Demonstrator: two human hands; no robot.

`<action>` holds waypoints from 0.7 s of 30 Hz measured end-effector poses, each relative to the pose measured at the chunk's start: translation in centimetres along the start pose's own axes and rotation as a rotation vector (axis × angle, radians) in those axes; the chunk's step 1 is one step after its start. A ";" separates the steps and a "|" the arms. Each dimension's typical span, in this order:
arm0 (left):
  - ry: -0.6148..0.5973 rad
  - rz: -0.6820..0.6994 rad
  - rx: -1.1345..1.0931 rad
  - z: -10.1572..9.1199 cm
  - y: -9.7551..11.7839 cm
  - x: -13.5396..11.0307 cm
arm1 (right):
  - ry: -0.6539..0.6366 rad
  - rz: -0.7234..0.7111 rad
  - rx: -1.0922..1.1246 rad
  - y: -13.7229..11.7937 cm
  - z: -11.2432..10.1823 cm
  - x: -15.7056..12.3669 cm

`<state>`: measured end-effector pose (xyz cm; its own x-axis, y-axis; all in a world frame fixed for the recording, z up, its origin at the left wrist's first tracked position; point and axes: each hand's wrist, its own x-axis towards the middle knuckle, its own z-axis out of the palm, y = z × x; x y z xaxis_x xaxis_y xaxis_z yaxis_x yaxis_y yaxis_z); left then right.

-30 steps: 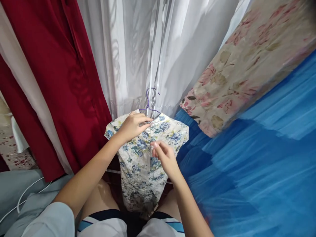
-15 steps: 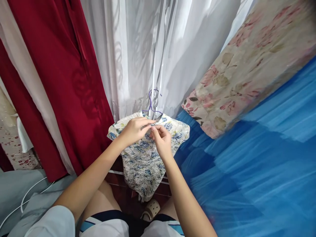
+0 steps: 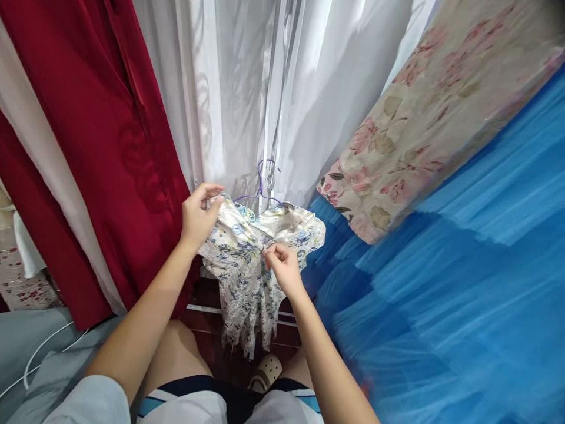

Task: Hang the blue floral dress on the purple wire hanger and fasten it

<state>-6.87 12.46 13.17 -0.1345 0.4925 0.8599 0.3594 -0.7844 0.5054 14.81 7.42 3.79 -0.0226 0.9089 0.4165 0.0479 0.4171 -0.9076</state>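
A small cream garment with blue flowers (image 3: 247,259) hangs on a purple wire hanger (image 3: 260,185), which is hooked on a white strap in front of me. My left hand (image 3: 198,215) grips the garment's left shoulder and holds it lifted outward. Lower down, my right hand (image 3: 282,268) pinches the front edge of the fabric near its middle. The garment is spread open at the top, so its pale inside shows. Its lower part hangs loose between my knees.
White sheer curtains (image 3: 238,94) hang behind the garment and a dark red curtain (image 3: 110,135) hangs to the left. A floral cushion or mattress (image 3: 424,118) and blue tulle fabric (image 3: 441,294) fill the right side. A beige clog (image 3: 267,372) lies on the dark floor. Grey cloth (image 3: 26,347) with a white cable is at lower left.
Both hands were together at the collar half a second ago. Now my left hand has moved left and up with the shoulder, my right hand has dropped, and the garment has opened.
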 end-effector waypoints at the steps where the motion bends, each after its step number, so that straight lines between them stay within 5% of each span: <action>1: 0.022 -0.031 -0.012 -1.1 -1.6 0.0 | -0.021 0.010 0.000 0.1 0.2 -0.5; 6: 0.281 -0.243 -0.076 -5.2 -9.3 -3.2 | -0.132 0.054 0.007 0.4 2.1 -1.9; 11: 0.206 -0.528 -0.130 -4.3 -11.9 -10.5 | -0.093 0.102 0.029 2.4 1.8 -2.4; 16: 0.036 -0.627 -0.231 -1.1 -9.0 -15.2 | 0.043 0.174 0.025 6.0 -1.3 -5.5; 21: -0.124 -0.667 -0.445 2.0 -2.0 -16.6 | 0.049 0.265 -0.029 7.6 -3.8 -8.9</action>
<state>-3.54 6.59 -2.29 -0.0780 0.9271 0.3667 -0.1648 -0.3747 0.9124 19.12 2.48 -6.67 0.0430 0.9849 0.1677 0.0743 0.1643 -0.9836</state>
